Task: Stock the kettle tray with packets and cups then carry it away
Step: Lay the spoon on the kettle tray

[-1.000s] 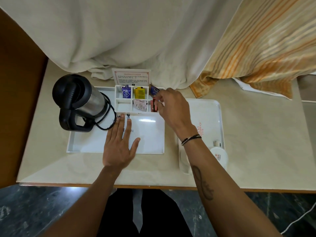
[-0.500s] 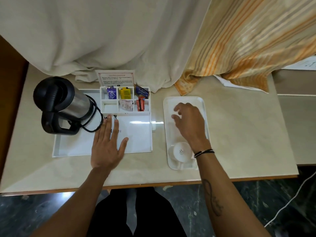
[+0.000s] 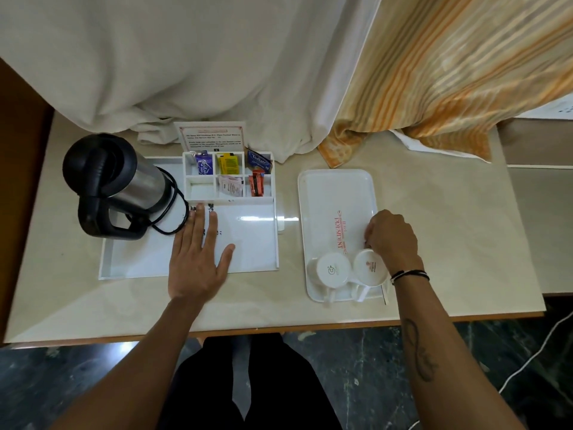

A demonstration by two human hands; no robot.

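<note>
A white kettle tray [image 3: 248, 243] holds a black and steel kettle [image 3: 124, 181] at its left and a divided packet box [image 3: 198, 189] at the back. The box contains a purple packet [image 3: 203, 164], a yellow packet [image 3: 228, 162], a blue tea packet [image 3: 259, 159], a red packet [image 3: 256, 185] and a pale sachet [image 3: 231, 187]. My left hand [image 3: 198, 259] lies flat and open on this tray. To the right, a white serving tray [image 3: 335, 193] carries two upturned white cups: the left cup [image 3: 331, 270] and the right cup [image 3: 370, 268]. My right hand [image 3: 392, 237] curls onto the right cup's far side.
A printed card [image 3: 212, 136] stands behind the packet box. A cream curtain [image 3: 186, 57] and a striped orange curtain [image 3: 449, 72] drape onto the back of the marble table [image 3: 449, 228]. The kettle's black cord [image 3: 173, 218] loops on the tray. The table's front edge [image 3: 279, 328] is near me.
My right hand left the packet box, crossed to the serving tray and came down to the right cup. The left hand stayed flat on the kettle tray. The view shifted right.
</note>
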